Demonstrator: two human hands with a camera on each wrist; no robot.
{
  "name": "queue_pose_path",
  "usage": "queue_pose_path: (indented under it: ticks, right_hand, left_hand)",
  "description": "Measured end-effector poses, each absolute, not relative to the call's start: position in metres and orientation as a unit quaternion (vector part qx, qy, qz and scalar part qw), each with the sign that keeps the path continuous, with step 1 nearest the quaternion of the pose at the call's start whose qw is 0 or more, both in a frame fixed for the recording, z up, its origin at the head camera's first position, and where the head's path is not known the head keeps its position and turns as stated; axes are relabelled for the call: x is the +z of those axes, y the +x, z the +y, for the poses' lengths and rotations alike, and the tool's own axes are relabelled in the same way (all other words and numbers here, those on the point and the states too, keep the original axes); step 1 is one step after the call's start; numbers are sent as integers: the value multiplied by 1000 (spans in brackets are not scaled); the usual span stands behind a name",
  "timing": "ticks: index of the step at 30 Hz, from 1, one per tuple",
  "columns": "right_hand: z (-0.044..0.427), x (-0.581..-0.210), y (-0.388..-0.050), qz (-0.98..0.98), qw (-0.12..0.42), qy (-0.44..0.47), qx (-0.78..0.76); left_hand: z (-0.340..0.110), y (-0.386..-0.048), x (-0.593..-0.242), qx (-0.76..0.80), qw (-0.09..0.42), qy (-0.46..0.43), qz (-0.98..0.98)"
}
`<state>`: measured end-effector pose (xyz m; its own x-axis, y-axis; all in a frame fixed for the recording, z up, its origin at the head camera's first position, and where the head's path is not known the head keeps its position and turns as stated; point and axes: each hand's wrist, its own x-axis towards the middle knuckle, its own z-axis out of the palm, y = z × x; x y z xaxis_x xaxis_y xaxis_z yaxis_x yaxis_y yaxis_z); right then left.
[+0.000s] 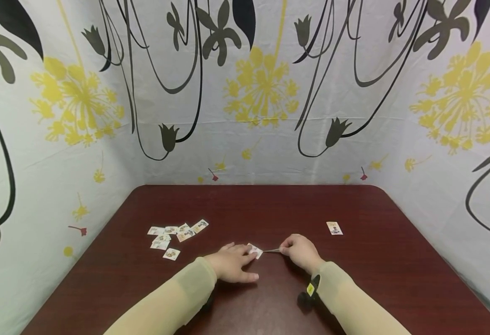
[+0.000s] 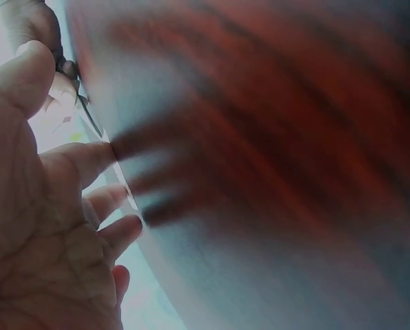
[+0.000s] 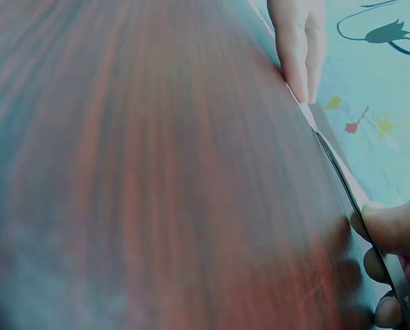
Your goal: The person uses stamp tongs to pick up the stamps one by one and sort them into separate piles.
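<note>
Fingertips of my left hand (image 1: 231,264) press a small white picture card (image 1: 255,251) flat on the table, the fingers mostly straight and spread. My right hand (image 1: 302,253) pinches thin metal tweezers (image 1: 272,251) between thumb and fingers. In the right wrist view the dark tweezers (image 3: 342,175) lie low along the tabletop, their tip at the card's edge. Whether the tip grips the card or only touches it, I cannot tell. From the left wrist, the palm of the left hand (image 2: 47,227) shows, with the card seen edge-on under the fingertips.
Several small picture cards (image 1: 161,242) lie loosely overlapping on the left of the dark red table (image 1: 261,204). One single card (image 1: 334,228) lies at the right. Patterned white cloth (image 1: 245,153) hangs behind the table and along both sides.
</note>
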<state>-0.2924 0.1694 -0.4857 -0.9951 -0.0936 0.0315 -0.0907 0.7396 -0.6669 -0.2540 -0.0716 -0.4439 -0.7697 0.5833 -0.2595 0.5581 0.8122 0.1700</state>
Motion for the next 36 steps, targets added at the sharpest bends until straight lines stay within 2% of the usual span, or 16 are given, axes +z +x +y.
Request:
queue_pose_path:
  ticks: [13,36]
  right_hand:
    - [165,-486,-296,936,-3,-75,-345]
    - [157,-484,-299,938,5,-49,-343]
  left_hand:
    - [-73,-254,-445,42,150,305,939]
    - [-75,-255,-447,36,154,320,934]
